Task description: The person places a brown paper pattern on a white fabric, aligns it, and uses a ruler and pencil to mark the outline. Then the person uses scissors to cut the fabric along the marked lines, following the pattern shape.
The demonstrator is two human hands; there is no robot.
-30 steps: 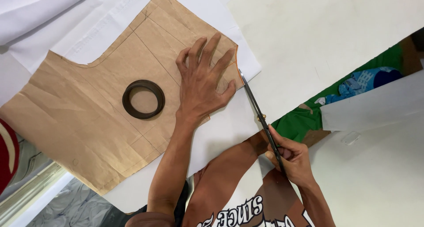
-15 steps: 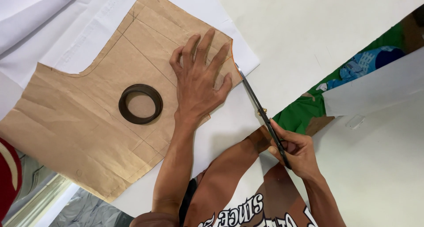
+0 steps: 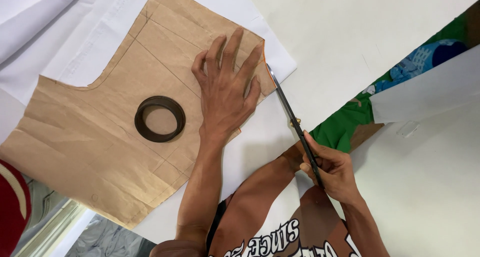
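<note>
Head view: the left hand (image 3: 227, 94) presses flat, fingers spread, on the brown paper pattern (image 3: 100, 137); the right hand (image 3: 332, 169) grips scissors (image 3: 290, 112) at its edge.

A dark ring (image 3: 160, 118) lies just left of the left hand. Green and blue printed cloth (image 3: 400, 87) shows above and to the right of the right hand, and a red object (image 3: 12, 207) sits at the far lower left, well apart from both.
</note>
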